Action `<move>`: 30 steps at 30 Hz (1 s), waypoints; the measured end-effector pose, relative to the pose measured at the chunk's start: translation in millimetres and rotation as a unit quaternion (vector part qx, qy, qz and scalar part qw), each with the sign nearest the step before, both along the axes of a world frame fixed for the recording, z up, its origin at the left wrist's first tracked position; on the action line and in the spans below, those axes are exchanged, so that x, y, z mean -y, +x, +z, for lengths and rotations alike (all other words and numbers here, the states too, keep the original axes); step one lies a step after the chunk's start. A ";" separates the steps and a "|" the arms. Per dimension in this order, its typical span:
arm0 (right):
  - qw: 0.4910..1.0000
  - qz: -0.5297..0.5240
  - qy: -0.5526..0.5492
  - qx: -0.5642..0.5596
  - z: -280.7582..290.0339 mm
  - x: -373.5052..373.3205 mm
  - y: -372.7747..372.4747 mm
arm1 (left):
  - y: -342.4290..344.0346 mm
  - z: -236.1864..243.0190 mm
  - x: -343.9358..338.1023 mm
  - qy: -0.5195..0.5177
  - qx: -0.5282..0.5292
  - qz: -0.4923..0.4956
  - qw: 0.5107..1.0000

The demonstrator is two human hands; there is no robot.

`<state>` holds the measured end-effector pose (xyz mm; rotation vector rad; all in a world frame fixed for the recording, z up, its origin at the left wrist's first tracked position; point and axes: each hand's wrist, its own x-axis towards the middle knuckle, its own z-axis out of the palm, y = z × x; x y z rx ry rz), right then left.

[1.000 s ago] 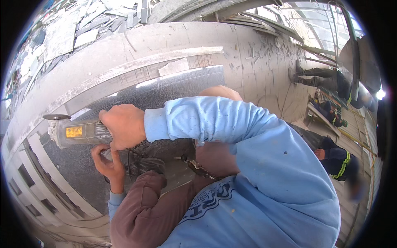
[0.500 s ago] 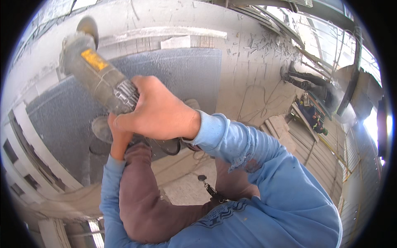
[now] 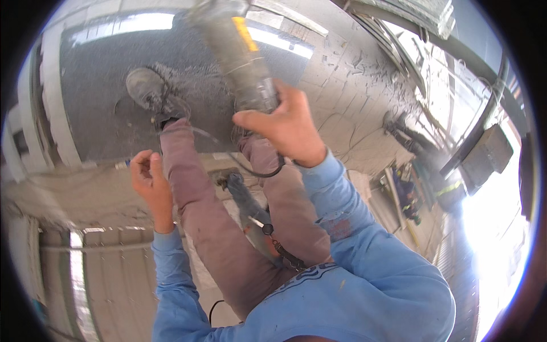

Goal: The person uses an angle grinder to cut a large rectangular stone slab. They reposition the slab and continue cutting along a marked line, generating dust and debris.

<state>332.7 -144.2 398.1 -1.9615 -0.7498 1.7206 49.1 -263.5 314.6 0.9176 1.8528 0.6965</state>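
Note:
My right hand (image 3: 288,122) is wrapped round the rear end of a dusty angle grinder (image 3: 233,51) with a yellow label. The grinder is raised above a dark grey slab (image 3: 102,114), its head near the top edge of view; its disc cannot be made out. A black cable (image 3: 250,170) hangs in a loop beneath my right hand. Beside my left knee, my left hand (image 3: 151,188) is held away from the grinder, fingers loosely bent and apart, with nothing seen in them. My dusty shoe (image 3: 145,88) rests on the slab.
White-grey bars (image 3: 54,97) run along the slab's left side. Rubble chips (image 3: 359,65) litter the dusty ground at the far right. Another person's legs (image 3: 407,134) and a second worker (image 3: 407,194) are beyond to the right. A blue-grey item (image 3: 245,199) lies between my legs.
My left hand has come off the grinder and moved down to the left. My right hand has carried the grinder rightward. My legs have straightened, and the view has shifted.

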 end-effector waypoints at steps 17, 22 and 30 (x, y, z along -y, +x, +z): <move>0.992 0.042 -0.080 0.087 76.6 45.5 67.1 | 87.7 8.6 91.9 -0.007 0.116 -0.040 0.992; 0.990 0.074 -0.076 0.092 68.4 57.5 87.5 | 49.4 -25.3 133.5 -0.058 0.047 0.001 0.997; 0.968 0.233 0.065 0.073 12.9 77.4 184.6 | 154.4 28.2 190.9 0.039 -0.047 0.289 0.955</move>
